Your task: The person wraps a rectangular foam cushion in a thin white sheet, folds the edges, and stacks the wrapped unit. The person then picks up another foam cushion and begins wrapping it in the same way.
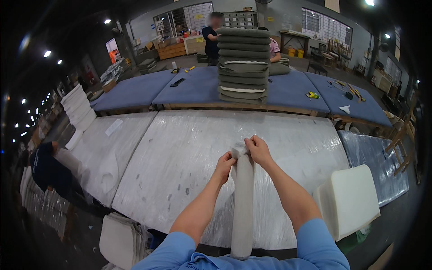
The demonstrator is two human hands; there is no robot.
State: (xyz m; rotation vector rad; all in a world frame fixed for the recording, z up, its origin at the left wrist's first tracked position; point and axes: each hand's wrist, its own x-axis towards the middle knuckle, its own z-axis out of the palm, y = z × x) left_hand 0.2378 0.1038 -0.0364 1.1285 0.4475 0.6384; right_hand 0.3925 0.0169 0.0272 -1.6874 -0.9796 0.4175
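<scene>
The left hand (pixel 224 164) and the right hand (pixel 258 150) are both closed in pinch grips on the far end of a long grey fabric cover (pixel 243 202), which lies lengthwise over the plastic-wrapped work table (pixel 180 153) and hangs off its near edge toward the person. The cover appears light, soft and limp, with no stiffness of its own, so it is judged best held at the end hem, where the fingers can gather the cloth. Both forearms extend forward from blue sleeves, converging at the cover's end, knuckles uppermost.
</scene>
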